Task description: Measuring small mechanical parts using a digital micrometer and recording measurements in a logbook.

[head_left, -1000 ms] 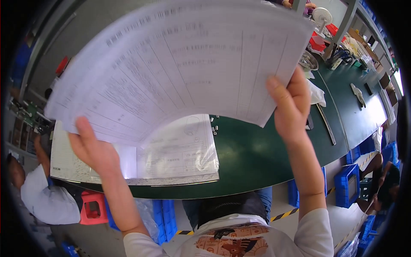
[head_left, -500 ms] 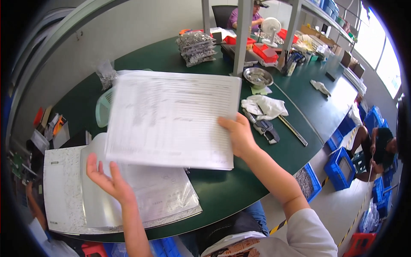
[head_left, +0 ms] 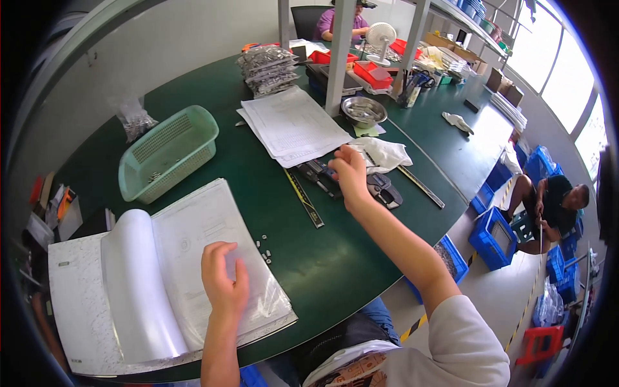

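A stack of printed sheets (head_left: pixel 293 122) lies at the middle of the green table, partly over a black measuring tool (head_left: pixel 316 174). My right hand (head_left: pixel 351 173) is at the sheets' near right corner, fingers loosely bent and thumb apart, with nothing visibly held. Below it lies a digital micrometer (head_left: pixel 385 192). My left hand (head_left: pixel 224 277) hovers over an open folder of drawings in clear sleeves (head_left: pixel 193 226), its thumb apart from the bent fingers and nothing in it. One clear sleeve (head_left: pixel 138 284) curls up at the folder's left side.
A green plastic basket (head_left: pixel 169 155) holds a few small metal parts. Several small parts (head_left: pixel 264 250) lie beside the folder. A steel bowl (head_left: pixel 364 111), white gloves (head_left: pixel 380 155), a ruler (head_left: pixel 303 198) and bagged parts (head_left: pixel 267 68) are around. A seated person (head_left: pixel 561 203) is at the right among blue crates.
The sheets, held up in my right hand before, now lie farther back on the table. The basket, ruler and small parts have come into sight. My left hand moved right over the folder.
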